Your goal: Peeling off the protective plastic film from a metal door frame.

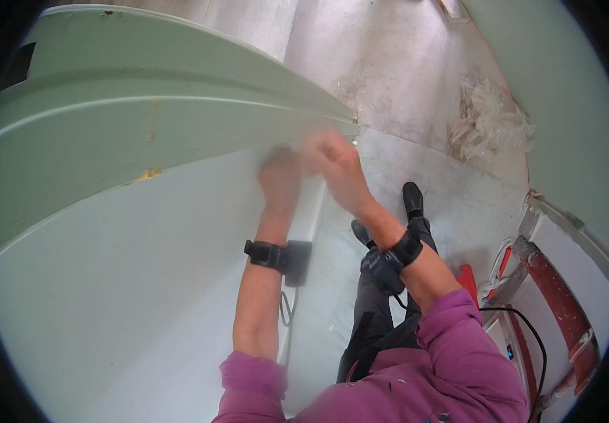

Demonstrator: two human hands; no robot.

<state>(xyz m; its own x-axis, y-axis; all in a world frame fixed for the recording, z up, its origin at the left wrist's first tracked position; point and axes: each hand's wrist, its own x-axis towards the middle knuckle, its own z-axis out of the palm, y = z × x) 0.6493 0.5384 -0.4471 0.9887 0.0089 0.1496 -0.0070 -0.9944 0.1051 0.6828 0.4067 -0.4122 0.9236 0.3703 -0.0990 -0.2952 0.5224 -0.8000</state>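
Note:
Both hands meet at the right end of a long, pale green curved panel [199, 120], near its lower edge. My left hand [281, 169] is smeared by motion over the corner of a broad pale surface [128, 282], its fingers too blurred to read. Beside it my right hand [336, 162] is also blurred. Its fingers look curled together, but whatever they hold, if anything, cannot be made out. A yellowish-brown stain [151, 173] marks the panel's lower edge.
Crumpled clear plastic sheeting [491, 120] lies on the dusty floor [396, 92]. Another pale green panel [565, 92] curves along the right side. A red and white frame [558, 282] stands at lower right, with a black cable [540, 338] nearby. My feet [412, 201] are on the floor.

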